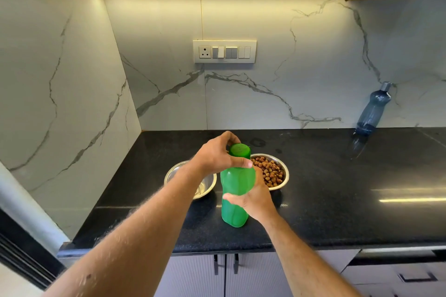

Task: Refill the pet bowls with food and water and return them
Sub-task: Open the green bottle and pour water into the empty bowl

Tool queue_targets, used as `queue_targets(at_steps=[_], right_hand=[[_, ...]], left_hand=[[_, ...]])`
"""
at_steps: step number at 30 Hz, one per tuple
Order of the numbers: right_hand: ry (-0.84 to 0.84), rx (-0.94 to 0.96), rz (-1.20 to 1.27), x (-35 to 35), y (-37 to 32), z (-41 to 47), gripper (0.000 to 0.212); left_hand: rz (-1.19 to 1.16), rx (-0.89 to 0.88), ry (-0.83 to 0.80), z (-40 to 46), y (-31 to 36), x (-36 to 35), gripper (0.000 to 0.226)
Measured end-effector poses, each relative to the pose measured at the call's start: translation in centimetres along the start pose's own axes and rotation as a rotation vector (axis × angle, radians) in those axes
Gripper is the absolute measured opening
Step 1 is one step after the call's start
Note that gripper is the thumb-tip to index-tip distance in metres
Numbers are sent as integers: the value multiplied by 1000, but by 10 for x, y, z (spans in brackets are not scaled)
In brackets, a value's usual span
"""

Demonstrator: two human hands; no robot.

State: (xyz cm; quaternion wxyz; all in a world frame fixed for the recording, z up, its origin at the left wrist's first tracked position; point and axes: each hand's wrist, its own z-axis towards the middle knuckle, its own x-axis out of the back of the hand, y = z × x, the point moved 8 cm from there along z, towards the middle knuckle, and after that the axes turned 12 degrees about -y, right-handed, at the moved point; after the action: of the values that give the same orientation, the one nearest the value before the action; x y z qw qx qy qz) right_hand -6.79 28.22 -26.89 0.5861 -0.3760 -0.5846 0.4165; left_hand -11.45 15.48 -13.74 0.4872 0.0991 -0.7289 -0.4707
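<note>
Black speckled stone forms the counter (337,200), backed by white marble-look wall panels with a switch plate (224,51) above. Upright on it stands a green bottle (236,190), the landmark for the rest. The right hand (255,196) is wrapped around the bottle's middle, fingers closed on it; the left hand (217,154) is curled over the green cap (239,150), fingertips pinching it. Just behind and right of the bottle sits a steel bowl (277,172) heaped with brown kibble, so the food half looks done. Just behind and left sits the second steel bowl (193,182), which appears not yet filled. Opening the bottle, pouring, and carrying both bowls back seem to remain. Well off to the bottle's right a blue-grey bottle (372,111) stands by the wall. The left forearm covers much of the second bowl, so any water in it is hard to judge; whether the cap is loosened cannot be told.
</note>
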Motion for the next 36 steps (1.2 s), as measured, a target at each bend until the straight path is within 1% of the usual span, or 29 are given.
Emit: queue_targets(at_steps=[1,3,4,5,6,7,8,10,11,13,14,15,17,18,20,21,23,24,25,26,28,29,31,33,34,35,36], right_hand=[[2,-1,1,0,0,0,103],[7,-1,5,-1,0,0,102],[9,-2,10,-1,1,0,101],[10,-2,13,-1,1,0,101],[11,-2,15,-1,1,0,100],[11,-3,14,-1,1,0,101],[11,-4,13,-1,0,0,101],[10,-4,9,-1,1,0,103],[10,-3,6,-1,0,0,103],[12,1,6,-1,0,0,104],[14,0,7,0,1,0,104],[16,-2,9,0,1,0,104],[17,-6,12,0,1,0,105],[17,-9,8,0,1,0,105],[14,-10,-5,-1,0,0,104],[15,-9,-7,-1,0,0,104],[14,-8,-4,-1,0,0,105],[12,-11,0,-1,1,0,106],[11,-15,3,0,2,0,106],[11,-19,5,0,2,0,105],[14,-25,7,0,2,0,106],[17,-30,8,0,3,0,106],[22,-36,3,0,3,1,104],[18,-32,-5,-1,2,1,104],[14,-29,-6,-1,1,1,105],[12,-26,-4,-1,1,1,106],[10,-23,1,-2,2,1,106]], left_hand=[[8,-12,1,1,0,-2,73],[-32,-75,-77,2,5,-7,86],[-51,-95,-127,1,6,-7,85],[-49,-99,-156,1,6,-5,79],[-35,-89,-149,1,6,-4,69],[-23,-64,-107,1,4,-1,60],[-18,-33,-48,1,1,0,58],[37,-17,53,-1,0,0,69],[64,-50,46,0,3,-2,75],[42,-113,-80,0,9,-6,81],[28,-117,-144,0,10,-6,77],[32,-103,-174,1,10,-4,69],[46,-42,-114,4,5,1,56],[53,-9,-59,4,3,2,60],[37,15,14,3,-1,2,79],[0,-9,3,3,-2,1,85],[-61,-64,-123,4,0,-3,87],[-26,-73,-185,4,0,-4,84],[29,-75,-213,5,0,-4,77],[70,-73,-197,6,0,-2,68],[94,-41,-88,8,1,3,57],[104,-6,-29,7,1,4,60],[119,66,76,4,-1,6,73],[158,77,167,-1,3,5,80],[194,50,181,-2,6,4,80],[234,6,156,-1,11,1,78],[269,-43,86,1,14,-4,76]])
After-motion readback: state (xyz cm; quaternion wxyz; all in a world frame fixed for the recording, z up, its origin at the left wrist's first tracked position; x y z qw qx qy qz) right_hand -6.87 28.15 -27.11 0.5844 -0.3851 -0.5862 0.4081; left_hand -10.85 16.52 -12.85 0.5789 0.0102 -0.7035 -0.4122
